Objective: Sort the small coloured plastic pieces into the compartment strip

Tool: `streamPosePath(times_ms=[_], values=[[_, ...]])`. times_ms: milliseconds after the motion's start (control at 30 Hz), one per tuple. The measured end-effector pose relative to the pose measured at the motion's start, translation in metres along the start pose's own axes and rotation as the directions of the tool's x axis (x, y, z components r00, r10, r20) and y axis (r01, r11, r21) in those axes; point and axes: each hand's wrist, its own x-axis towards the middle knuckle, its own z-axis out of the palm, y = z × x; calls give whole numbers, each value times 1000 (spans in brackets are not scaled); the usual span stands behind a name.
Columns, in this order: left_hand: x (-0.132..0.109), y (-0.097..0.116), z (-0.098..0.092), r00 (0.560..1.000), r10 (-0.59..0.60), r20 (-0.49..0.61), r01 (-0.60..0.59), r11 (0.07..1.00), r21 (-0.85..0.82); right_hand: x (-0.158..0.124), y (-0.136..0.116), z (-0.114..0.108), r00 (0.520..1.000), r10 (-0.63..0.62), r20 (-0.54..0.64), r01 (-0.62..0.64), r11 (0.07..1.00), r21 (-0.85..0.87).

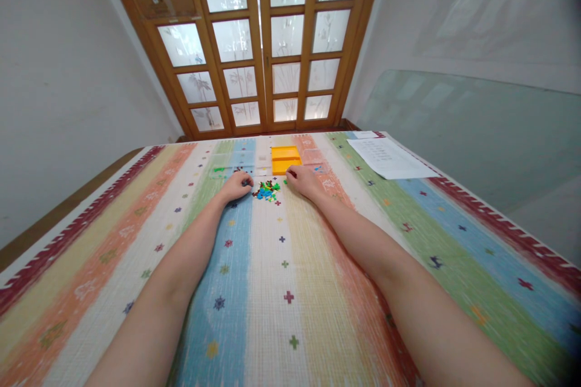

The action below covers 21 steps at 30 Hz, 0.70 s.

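Note:
A small pile of coloured pieces (267,191), blue, green, yellow and dark red, lies on the tablecloth between my hands. At its left edge is my left hand (236,186), fingers curled, with a small dark piece (246,182) showing at the fingertips. My right hand (305,182) rests to the right of the pile, its fingers pinched together just in front of the yellow box (286,167). Beneath those fingertips a green bit shows; whether they hold anything is too small to tell.
Clear trays (221,173) with some green and dark pieces stand behind my left hand. Another clear tray (323,161) holding blue bits sits right of the yellow box. Printed paper sheets (388,158) lie at the far right, beside a glass panel (454,127). Wooden doors (264,66) stand beyond the table.

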Motion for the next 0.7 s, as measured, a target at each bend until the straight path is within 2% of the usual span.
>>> streamPosePath(times_ms=[133, 300, 467, 700], values=[[0, -4, 1, 996, 87, -1, -87, 996, -1, 1, 2, 3, 1000, -5, -4, 6, 1000, 9], [-1, -7, 3, 998, 64, -6, -63, 997, 35, 2, 3, 4, 1000, 1, 5, -1, 1000, 20], [-3, -10, 6, 986, 0, -167, -4, 1000, -28, 3, 4, 5, 1000, -6, 8, 6, 1000, 24], [1, -18, 7, 919, -156, -361, 114, 984, -135, 3, 5, 6, 1000, -21, 6, 20, 999, 41]])
